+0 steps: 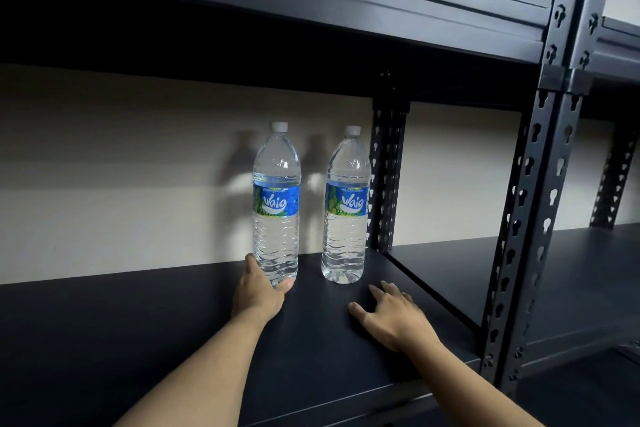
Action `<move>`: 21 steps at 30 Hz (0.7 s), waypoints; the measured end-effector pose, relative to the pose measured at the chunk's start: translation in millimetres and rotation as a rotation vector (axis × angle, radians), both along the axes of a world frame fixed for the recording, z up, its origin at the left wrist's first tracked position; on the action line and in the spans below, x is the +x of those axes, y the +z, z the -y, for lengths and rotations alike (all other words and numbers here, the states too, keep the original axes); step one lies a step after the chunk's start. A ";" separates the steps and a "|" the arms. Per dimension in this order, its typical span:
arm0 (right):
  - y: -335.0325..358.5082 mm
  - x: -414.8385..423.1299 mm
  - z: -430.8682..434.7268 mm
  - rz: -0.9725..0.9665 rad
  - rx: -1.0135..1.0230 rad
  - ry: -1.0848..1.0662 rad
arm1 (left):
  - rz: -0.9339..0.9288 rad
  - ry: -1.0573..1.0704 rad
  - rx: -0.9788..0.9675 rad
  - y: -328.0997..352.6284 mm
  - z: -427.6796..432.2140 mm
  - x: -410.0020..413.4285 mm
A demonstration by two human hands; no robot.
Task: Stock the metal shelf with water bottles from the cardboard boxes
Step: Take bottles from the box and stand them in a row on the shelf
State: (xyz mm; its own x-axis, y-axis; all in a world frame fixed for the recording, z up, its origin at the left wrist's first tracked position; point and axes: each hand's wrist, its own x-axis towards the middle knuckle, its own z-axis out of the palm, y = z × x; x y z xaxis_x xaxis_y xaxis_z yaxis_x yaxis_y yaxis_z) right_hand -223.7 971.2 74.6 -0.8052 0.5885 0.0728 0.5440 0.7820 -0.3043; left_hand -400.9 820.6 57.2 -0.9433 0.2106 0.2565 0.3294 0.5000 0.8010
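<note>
Two clear water bottles with blue labels and white caps stand upright on the dark metal shelf [145,329]. My left hand [258,291] grips the base of the left bottle [276,204], fingers curled round its bottom. The right bottle [346,208] stands free near the rear upright post. My right hand [388,315] lies flat on the shelf board just in front of the right bottle, fingers spread, holding nothing. No cardboard boxes are in view.
A higher shelf board [311,10] hangs overhead. Perforated upright posts [526,218] stand at the right front and at the rear [386,177]. A neighbouring shelf bay [571,281] lies to the right. A pale wall backs the shelf.
</note>
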 end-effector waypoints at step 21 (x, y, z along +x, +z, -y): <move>-0.8 -0.2 -2.2 -0.017 -0.006 0.001 | 0.008 -0.001 0.095 0.7 4.1 -1.5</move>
State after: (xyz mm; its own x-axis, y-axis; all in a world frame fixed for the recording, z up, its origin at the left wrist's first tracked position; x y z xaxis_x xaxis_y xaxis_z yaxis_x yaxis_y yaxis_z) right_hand -223.9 973.4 73.8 -0.8043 0.5885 0.0826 0.5384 0.7804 -0.3180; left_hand -402.4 816.4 57.9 -0.9452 0.1861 0.2682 0.3234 0.4212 0.8474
